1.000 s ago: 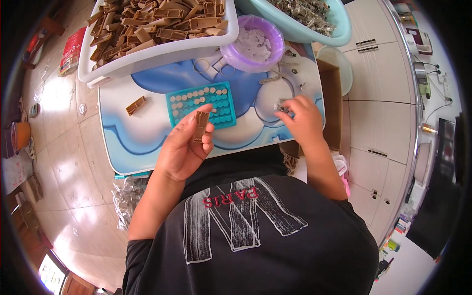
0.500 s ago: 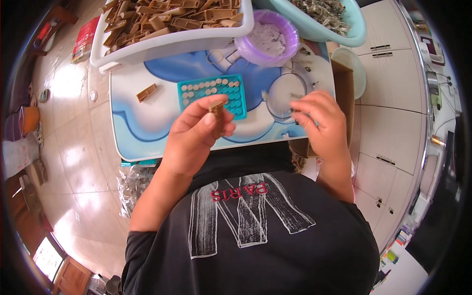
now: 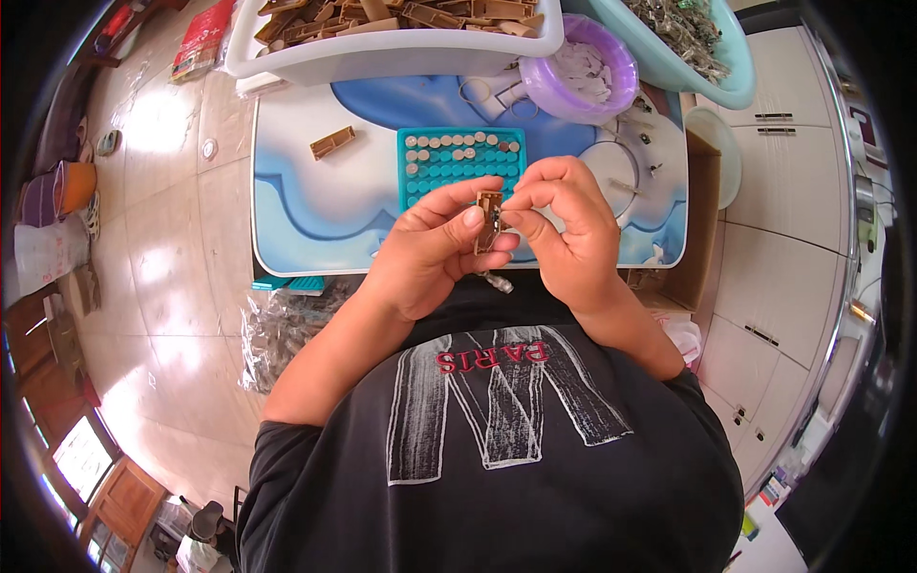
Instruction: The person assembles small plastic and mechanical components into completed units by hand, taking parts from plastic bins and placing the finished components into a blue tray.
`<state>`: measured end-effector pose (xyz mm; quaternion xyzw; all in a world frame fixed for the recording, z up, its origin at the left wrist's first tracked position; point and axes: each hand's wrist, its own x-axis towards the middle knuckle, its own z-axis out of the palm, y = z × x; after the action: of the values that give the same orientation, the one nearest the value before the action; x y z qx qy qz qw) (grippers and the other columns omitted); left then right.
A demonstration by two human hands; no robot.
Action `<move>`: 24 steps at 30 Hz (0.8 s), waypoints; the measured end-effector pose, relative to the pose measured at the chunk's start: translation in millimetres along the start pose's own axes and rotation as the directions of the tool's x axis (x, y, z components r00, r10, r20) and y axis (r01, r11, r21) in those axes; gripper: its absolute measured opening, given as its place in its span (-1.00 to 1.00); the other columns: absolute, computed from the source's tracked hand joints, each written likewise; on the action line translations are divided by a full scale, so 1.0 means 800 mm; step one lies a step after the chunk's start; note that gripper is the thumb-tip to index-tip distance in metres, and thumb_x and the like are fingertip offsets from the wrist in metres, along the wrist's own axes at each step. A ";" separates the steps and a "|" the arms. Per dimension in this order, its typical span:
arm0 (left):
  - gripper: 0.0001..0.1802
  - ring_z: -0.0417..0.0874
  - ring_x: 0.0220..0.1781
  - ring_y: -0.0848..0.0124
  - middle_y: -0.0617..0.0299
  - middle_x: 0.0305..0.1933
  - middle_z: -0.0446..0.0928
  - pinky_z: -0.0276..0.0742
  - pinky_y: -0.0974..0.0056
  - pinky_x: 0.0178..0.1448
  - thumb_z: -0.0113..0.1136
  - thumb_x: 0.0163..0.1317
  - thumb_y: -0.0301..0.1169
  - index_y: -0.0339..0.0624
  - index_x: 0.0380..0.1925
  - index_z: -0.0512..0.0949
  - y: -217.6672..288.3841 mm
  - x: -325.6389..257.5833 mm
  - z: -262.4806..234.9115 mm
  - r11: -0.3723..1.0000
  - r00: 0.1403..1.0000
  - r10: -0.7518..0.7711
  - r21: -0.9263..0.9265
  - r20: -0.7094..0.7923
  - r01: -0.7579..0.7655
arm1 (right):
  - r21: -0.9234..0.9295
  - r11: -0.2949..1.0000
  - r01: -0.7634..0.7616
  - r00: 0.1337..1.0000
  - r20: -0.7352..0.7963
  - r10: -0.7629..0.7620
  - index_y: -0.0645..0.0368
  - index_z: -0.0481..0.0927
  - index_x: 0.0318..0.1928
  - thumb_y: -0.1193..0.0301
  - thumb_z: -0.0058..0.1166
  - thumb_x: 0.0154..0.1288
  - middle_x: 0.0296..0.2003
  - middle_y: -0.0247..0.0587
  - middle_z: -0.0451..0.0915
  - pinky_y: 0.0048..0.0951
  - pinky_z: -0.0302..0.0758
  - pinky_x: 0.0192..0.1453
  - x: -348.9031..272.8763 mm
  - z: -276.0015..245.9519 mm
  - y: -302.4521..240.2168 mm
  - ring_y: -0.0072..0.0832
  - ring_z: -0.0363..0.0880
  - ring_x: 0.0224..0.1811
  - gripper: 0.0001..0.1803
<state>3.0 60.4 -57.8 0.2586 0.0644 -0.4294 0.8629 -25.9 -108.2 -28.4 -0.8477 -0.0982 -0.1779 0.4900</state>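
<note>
My left hand (image 3: 435,244) grips a small brown plastic casing (image 3: 485,202) upright, its hollow side turned toward my right hand (image 3: 571,234). My right thumb and fingers pinch a small dark part (image 3: 499,218) at the casing's opening; its details are too small to make out. Below the casing hangs a short clear and silvery piece (image 3: 499,283). Just beyond both hands, a teal tray (image 3: 405,153) holds rows of round silver discs, with several pockets bare. Another brown casing (image 3: 331,142) lies by itself on the table at the left.
A white bin (image 3: 401,55) heaped with brown casings stands at the back. To its right are a purple bowl (image 3: 626,84) of white pieces and a pale teal basin (image 3: 735,72) of wired parts. A cardboard box (image 3: 705,191) stands by the table's right edge.
My right hand has moved left from the table's right side to the casing, bringing a small part with it. My left hand has turned the casing upright. The view has shifted slightly.
</note>
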 end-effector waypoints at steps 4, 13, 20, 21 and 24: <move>-0.61 0.66 -0.14 0.31 0.11 -0.06 0.56 0.66 0.27 -0.05 0.07 0.30 -0.43 -0.24 0.12 0.39 0.000 0.001 -0.001 1.000 1.000 -0.002 -0.017 0.005 0.002 | 0.029 0.999 -0.037 0.999 -0.037 0.038 0.21 0.51 -0.43 0.54 0.24 0.03 -0.36 -0.20 0.49 -0.38 0.39 -0.20 0.001 0.008 0.004 -0.30 0.47 -0.30 -0.86; -0.59 0.62 -0.05 0.34 0.14 -0.05 0.55 0.60 0.26 0.07 0.07 0.30 -0.41 -0.25 0.14 0.37 -0.003 0.003 0.000 0.999 1.000 0.025 -0.020 0.014 -0.025 | 0.119 0.986 -0.116 0.993 -0.019 0.120 0.24 0.51 -0.42 0.52 0.22 0.07 -0.37 -0.18 0.49 -0.39 0.41 -0.19 0.000 0.013 0.006 -0.29 0.48 -0.29 -0.88; -0.59 0.61 -0.04 0.35 0.15 -0.04 0.55 0.56 0.24 0.11 0.04 0.32 -0.38 -0.28 0.15 0.36 -0.002 0.002 0.007 0.997 0.998 0.042 0.068 -0.036 -0.039 | 0.038 0.997 -0.072 0.996 -0.051 0.074 0.22 0.51 -0.44 0.55 0.21 0.05 -0.38 -0.20 0.49 -0.38 0.40 -0.22 0.001 0.015 0.007 -0.30 0.49 -0.32 -0.89; -0.58 0.61 -0.03 0.35 0.15 -0.04 0.55 0.55 0.23 0.11 0.04 0.33 -0.36 -0.29 0.15 0.36 -0.001 0.002 0.009 0.992 0.997 0.060 0.112 -0.053 -0.054 | 0.038 0.997 -0.073 0.996 -0.053 0.075 0.22 0.51 -0.44 0.55 0.21 0.05 -0.38 -0.20 0.49 -0.38 0.40 -0.22 0.001 0.015 0.008 -0.30 0.49 -0.32 -0.89; -0.58 0.60 -0.05 0.36 0.16 -0.08 0.55 0.53 0.22 0.11 0.01 0.35 -0.32 -0.31 0.14 0.36 -0.002 0.002 0.012 0.958 0.989 0.112 0.276 -0.092 -0.083 | -0.044 0.999 -0.025 0.999 -0.041 0.023 0.20 0.52 -0.44 0.54 0.23 0.02 -0.38 -0.23 0.49 -0.35 0.39 -0.22 0.001 0.014 0.011 -0.29 0.48 -0.33 -0.88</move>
<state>2.1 53.4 -50.4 0.3999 0.0382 -0.3767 0.8347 -19.8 -102.8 -40.5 -0.8558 -0.0742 -0.1912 0.4749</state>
